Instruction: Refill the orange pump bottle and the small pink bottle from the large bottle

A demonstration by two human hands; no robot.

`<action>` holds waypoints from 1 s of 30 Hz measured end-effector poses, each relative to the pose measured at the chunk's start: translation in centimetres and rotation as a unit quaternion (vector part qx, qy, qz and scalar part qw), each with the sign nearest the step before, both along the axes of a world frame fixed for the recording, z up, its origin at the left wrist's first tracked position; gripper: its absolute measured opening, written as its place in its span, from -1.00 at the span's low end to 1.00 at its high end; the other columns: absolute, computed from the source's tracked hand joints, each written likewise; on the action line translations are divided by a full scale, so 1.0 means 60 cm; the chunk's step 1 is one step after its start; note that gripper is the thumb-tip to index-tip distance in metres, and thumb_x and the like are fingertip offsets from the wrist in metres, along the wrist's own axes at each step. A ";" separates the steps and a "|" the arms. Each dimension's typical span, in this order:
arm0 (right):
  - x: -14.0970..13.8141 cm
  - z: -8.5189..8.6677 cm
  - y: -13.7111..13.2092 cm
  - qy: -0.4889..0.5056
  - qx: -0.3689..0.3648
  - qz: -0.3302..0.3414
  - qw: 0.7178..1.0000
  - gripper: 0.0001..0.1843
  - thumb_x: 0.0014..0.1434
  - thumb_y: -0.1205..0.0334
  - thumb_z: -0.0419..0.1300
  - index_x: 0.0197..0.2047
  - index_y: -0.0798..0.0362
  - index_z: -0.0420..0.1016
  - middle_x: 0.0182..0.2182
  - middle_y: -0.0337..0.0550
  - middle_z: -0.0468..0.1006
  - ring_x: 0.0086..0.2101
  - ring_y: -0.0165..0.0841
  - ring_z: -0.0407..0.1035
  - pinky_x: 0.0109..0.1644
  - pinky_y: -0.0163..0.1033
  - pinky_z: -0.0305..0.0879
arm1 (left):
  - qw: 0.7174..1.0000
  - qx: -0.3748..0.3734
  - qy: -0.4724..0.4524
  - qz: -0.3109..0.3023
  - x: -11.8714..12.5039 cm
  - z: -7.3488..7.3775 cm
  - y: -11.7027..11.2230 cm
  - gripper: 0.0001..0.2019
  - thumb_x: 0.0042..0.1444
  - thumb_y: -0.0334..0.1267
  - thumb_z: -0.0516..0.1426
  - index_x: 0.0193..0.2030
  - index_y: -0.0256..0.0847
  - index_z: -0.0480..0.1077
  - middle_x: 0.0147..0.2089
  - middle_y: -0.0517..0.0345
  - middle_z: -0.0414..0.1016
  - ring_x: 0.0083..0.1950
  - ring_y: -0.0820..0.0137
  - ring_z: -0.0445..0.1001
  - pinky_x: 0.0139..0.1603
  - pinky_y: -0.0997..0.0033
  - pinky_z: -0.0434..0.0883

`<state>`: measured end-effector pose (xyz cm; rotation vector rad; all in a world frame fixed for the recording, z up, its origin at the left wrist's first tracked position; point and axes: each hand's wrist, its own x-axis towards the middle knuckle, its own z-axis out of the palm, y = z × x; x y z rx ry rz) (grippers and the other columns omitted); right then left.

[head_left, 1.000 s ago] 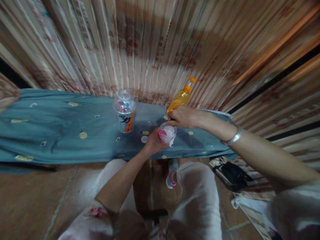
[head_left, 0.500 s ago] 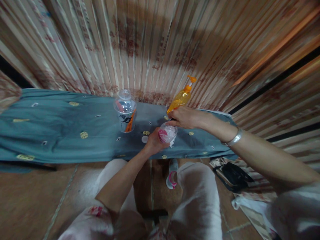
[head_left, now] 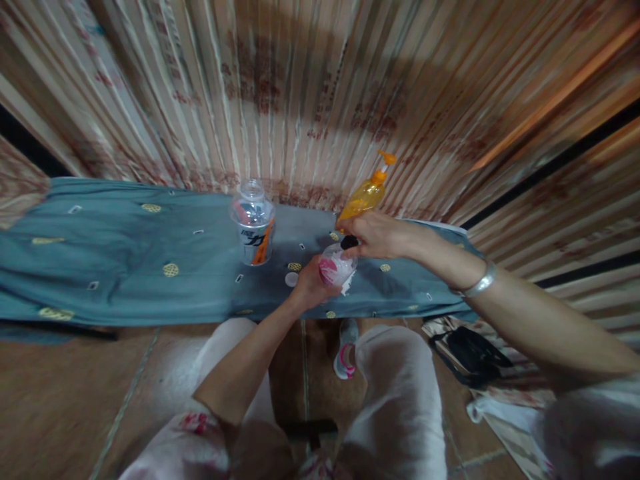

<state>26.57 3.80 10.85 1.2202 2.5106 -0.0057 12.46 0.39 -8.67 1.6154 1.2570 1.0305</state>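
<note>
My left hand (head_left: 315, 281) is closed around a clear plastic cup (head_left: 339, 270) with pink and white markings, held low over the cloth. Over the cup's right rim, my right hand (head_left: 376, 235) pinches a small black thing (head_left: 349, 242) whose kind I cannot make out. Just behind my right hand stands a yellow pump bottle (head_left: 364, 197) with an orange pump head, its lower part partly hidden by the fingers. A white round cap (head_left: 291, 279) lies beside my left hand.
A large clear plastic bottle (head_left: 253, 223) without a cap, with a black-and-orange label, stands left of my hands. Blue-green patterned cloth (head_left: 125, 253) covers the narrow table. A pleated curtain (head_left: 280, 87) hangs directly behind it. A black bag (head_left: 470, 353) sits on the floor at right.
The black thing between my right fingers shows more clearly beside the cup's rim. My right hand has shifted slightly; my left hand keeps its hold. The whole view has moved a little.
</note>
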 end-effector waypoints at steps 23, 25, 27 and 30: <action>0.048 -0.037 0.015 0.202 0.005 -0.036 0.979 -0.26 0.23 -0.13 0.45 0.36 0.04 0.50 0.05 0.07 0.73 0.05 0.00 0.61 0.13 -0.06 0.48 | 1.000 -0.024 0.003 -0.002 0.002 0.009 -0.003 -0.44 -0.20 -0.45 0.45 -0.05 -0.15 0.37 -0.10 0.18 0.63 -0.04 0.15 0.64 0.01 0.22 0.55; 0.071 -0.055 0.014 0.312 -0.018 -0.063 0.948 -0.18 0.16 -0.12 0.49 0.39 -0.01 0.47 0.17 0.05 0.67 0.12 0.01 0.58 0.23 0.05 0.47 | 1.000 -0.024 0.005 -0.001 0.001 0.010 -0.004 -0.45 -0.20 -0.45 0.44 -0.05 -0.16 0.37 -0.08 0.15 0.64 -0.02 0.15 0.64 0.03 0.22 0.54; 0.089 -0.082 0.009 0.426 -0.057 -0.094 0.898 -0.20 0.09 -0.17 0.53 0.33 -0.07 0.54 0.23 -0.01 0.64 0.18 0.00 0.54 0.31 0.11 0.43 | 1.000 -0.025 0.009 -0.003 0.000 0.011 -0.004 -0.44 -0.21 -0.45 0.45 -0.05 -0.17 0.37 -0.07 0.12 0.65 -0.02 0.15 0.64 0.04 0.21 0.53; 0.097 -0.132 -0.003 0.545 -0.147 -0.129 0.815 -0.24 0.03 -0.28 0.52 0.20 -0.05 0.64 0.13 -0.04 0.69 0.14 -0.05 0.55 0.31 0.10 0.43 | 0.999 -0.028 0.014 -0.007 -0.001 0.012 -0.004 -0.43 -0.20 -0.42 0.46 -0.04 -0.19 0.38 -0.06 0.09 0.65 -0.03 0.15 0.65 0.03 0.21 0.53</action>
